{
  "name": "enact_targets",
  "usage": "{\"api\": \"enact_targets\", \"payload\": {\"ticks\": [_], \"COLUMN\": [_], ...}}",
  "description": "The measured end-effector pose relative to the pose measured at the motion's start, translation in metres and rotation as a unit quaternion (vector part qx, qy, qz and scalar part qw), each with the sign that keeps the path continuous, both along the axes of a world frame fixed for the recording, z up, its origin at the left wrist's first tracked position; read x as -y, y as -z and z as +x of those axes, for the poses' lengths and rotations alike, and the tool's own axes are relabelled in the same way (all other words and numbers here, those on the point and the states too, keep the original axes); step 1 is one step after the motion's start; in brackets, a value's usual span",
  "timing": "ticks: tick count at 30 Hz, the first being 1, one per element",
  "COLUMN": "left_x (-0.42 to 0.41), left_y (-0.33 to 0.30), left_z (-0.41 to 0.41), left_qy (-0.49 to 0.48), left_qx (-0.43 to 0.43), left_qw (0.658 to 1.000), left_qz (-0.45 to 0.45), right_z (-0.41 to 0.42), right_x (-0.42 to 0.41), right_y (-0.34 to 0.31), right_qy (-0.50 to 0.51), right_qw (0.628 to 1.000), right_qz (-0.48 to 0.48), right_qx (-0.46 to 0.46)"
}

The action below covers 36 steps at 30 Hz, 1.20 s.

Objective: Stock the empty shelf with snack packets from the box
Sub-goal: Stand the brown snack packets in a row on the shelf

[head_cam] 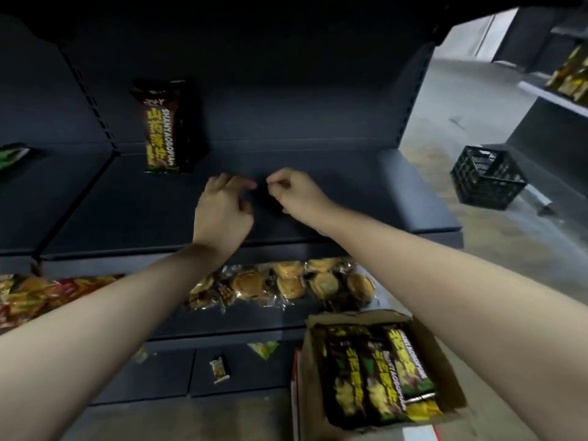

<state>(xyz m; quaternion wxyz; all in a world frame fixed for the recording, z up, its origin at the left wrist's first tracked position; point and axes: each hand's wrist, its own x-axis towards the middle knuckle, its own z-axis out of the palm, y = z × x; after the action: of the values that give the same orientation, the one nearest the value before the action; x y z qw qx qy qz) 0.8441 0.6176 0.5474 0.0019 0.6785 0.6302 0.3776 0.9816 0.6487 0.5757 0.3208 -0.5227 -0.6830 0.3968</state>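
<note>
A dark, mostly bare shelf [334, 186] runs across the middle of the view. One brown-and-yellow snack packet [165, 125] stands upright at its back left. My left hand [222, 208] and my right hand [294, 192] hover close together over the shelf's middle, to the right of that packet. The left hand's fingers are loosely bent, and the right hand's fingers are curled with thumb against forefinger. I see nothing held in either hand. An open cardboard box [445, 354] sits on the floor at lower right, with several matching packets [375, 377] lying in it.
The shelf below carries clear-wrapped buns [286, 281] and colourful packets [31, 294] at its left. A small packet [219, 370] lies on the bottom shelf. A black plastic crate [486, 176] stands on the concrete floor to the right. A green packet [12, 154] lies in the left bay.
</note>
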Motion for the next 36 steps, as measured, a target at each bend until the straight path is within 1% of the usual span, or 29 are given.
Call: {"api": "enact_targets", "payload": {"ticks": [2,4,6,9,12,14,16,18,20,23,26,28,30,32,34,36], "left_x": [0.016,0.031,0.045,0.062,0.078,0.085,0.09,0.095,0.098,0.101,0.099,0.097,0.095,0.091,0.088,0.084], "left_y": [0.011,0.025,0.044,0.078,0.109,0.129,0.147,0.164,0.179,0.197,0.211,0.217,0.22,0.222,0.225,0.224], "left_z": [0.028,0.055,0.081,0.112,0.133,0.141,0.144,0.144,0.144,0.146,0.149,0.153,0.159,0.167,0.174,0.182], "left_qy": [0.013,0.042,0.09,0.128,0.124,0.118,0.117,0.134,0.149,0.167,0.178,0.178,0.164,0.154,0.167,0.164], "left_qx": [0.016,0.024,0.008,-0.034,-0.026,-0.032,-0.038,-0.039,-0.029,0.006,0.025,0.052,0.074,0.077,0.06,0.077], "left_qw": [1.0,0.999,0.996,0.988,0.981,0.971,0.949,0.923,0.906,0.883,0.855,0.832,0.823,0.825,0.819,0.806], "left_qz": [-0.011,-0.008,-0.014,-0.075,-0.143,-0.204,-0.289,-0.357,-0.396,-0.439,-0.487,-0.522,-0.538,-0.537,-0.546,-0.563], "right_z": [0.032,0.063,0.091,0.126,0.157,0.174,0.189,0.202,0.209,0.211,0.204,0.195,0.189,0.187,0.192,0.201], "right_x": [0.02,0.041,0.058,0.077,0.092,0.099,0.106,0.113,0.122,0.131,0.136,0.137,0.136,0.132,0.13,0.129], "right_y": [0.006,0.014,0.028,0.067,0.111,0.139,0.163,0.185,0.204,0.236,0.258,0.266,0.272,0.277,0.278,0.273], "right_qy": [-0.006,-0.018,-0.022,-0.008,-0.004,-0.007,-0.003,0.011,0.041,0.09,0.134,0.152,0.175,0.195,0.2,0.194], "right_qw": [0.999,0.993,0.989,0.988,0.98,0.966,0.946,0.944,0.946,0.939,0.909,0.889,0.874,0.86,0.864,0.882], "right_qz": [-0.024,-0.069,-0.103,-0.142,-0.196,-0.258,-0.319,-0.317,-0.302,-0.294,-0.335,-0.368,-0.396,-0.428,-0.449,-0.428], "right_qx": [-0.039,-0.089,-0.101,-0.057,-0.02,0.013,0.055,0.085,0.109,0.156,0.21,0.225,0.222,0.195,0.113,0.029]}}
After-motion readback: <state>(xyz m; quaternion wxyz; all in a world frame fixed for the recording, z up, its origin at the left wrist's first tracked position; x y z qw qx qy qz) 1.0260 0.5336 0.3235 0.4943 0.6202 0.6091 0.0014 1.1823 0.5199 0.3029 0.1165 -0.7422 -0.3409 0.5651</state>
